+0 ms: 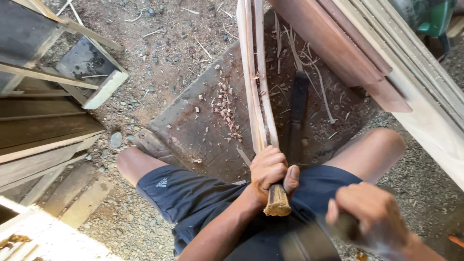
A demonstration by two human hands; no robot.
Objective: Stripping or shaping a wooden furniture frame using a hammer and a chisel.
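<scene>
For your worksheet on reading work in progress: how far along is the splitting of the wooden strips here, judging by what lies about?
Done: chips and long shavings litter the board.
In hand: the left hand grips a bundle of wooden strips, split partway along its length; the right hand, blurred, holds a dark tool.
Left: the held end is still whole.

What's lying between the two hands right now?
In the head view, only the lap of the dark blue shorts lies between the left hand, gripping the split cane strips, and the blurred right hand on a dark tool handle.
</scene>
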